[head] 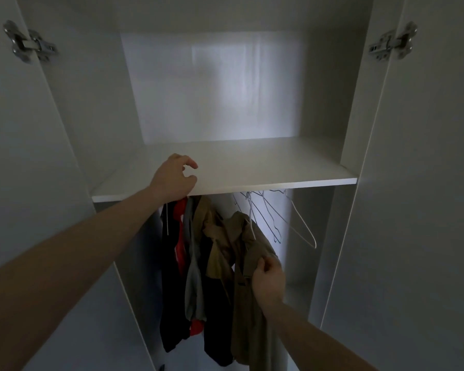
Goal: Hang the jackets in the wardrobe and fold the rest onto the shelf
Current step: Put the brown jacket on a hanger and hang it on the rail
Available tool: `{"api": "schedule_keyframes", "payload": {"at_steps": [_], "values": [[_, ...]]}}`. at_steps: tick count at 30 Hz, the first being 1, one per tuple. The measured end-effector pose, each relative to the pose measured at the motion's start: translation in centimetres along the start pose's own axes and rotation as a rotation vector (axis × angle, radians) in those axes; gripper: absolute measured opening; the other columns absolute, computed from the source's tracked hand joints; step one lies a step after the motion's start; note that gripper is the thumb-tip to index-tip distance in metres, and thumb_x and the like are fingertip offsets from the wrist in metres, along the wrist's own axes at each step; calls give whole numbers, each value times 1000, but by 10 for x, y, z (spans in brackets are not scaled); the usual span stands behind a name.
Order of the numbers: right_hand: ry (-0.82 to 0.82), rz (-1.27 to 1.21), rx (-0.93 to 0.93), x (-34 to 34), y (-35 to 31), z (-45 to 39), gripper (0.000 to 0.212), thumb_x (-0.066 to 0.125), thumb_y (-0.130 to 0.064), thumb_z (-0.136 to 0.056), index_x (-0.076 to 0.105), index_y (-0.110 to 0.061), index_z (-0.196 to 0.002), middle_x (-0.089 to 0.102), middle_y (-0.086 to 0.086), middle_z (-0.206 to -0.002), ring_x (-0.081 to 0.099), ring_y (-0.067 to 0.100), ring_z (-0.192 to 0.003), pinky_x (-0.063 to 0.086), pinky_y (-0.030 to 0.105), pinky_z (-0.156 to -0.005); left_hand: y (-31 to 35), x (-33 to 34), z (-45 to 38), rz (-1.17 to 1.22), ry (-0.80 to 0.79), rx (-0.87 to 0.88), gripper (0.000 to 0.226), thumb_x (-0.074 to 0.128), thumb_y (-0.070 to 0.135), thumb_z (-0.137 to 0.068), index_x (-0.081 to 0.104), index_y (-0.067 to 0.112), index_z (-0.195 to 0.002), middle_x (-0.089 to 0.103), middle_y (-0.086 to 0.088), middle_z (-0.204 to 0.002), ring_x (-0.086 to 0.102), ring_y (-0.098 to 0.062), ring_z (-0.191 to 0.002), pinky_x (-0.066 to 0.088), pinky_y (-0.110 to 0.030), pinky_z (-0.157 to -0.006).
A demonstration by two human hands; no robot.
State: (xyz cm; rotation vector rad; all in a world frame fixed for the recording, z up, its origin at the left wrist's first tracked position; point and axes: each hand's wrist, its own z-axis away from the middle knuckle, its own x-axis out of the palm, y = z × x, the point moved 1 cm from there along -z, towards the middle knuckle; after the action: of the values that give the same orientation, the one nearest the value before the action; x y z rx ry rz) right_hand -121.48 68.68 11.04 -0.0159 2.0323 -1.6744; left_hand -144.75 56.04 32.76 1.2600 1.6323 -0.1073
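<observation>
While the right hand (267,274) pinches the olive jacket (249,263) to straighten it on its hanger (251,220), the left hand (173,178), fingers loosely curled and empty, rests at the shelf (252,170) edge, seemingly for balance.

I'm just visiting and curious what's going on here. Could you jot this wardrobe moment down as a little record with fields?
place: open wardrobe, seen from the head camera
shelf: bare where visible
left hand: at the shelf's front edge, fingers loosely curled, holding nothing
right hand: pinches the olive jacket
olive jacket: hangs on a white hanger
other garments: dark, red and grey clothes hang at left
spare hangers: unused, at right
</observation>
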Motion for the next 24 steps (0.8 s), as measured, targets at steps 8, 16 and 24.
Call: {"api": "schedule_keyframes", "payload": {"at_steps": [8,16,24], "values": [[-116,271,65,57,-14,-59,34,48,-42,-105,72,-17,-104,71,4,-102,69,25,-97,57,43,-95,-28,33,-38,-112,-225,-259,42,51,33,-103,54,18,-142,44,-11,-153,46,-29,-134,37,-32,-102],[-182,55,20,100,-25,-105,29,51,-33,-108,69,-14,-93,56,-10,-71,52,3,-65,38,4,-57,-45,44,-60,-105,-254,-390,57,50,44,-101,46,18,-152,46,-9,-156,48,-30,-136,39,-39,-114],[-294,-314,122,159,-36,-115,29,51,-21,-107,64,-12,-83,61,2,-75,59,12,-71,43,21,-65,-56,51,-64,-250,-207,-366,62,47,52,-98,44,25,-154,41,-4,-161,41,-28,-144,32,-36,-114]]}}
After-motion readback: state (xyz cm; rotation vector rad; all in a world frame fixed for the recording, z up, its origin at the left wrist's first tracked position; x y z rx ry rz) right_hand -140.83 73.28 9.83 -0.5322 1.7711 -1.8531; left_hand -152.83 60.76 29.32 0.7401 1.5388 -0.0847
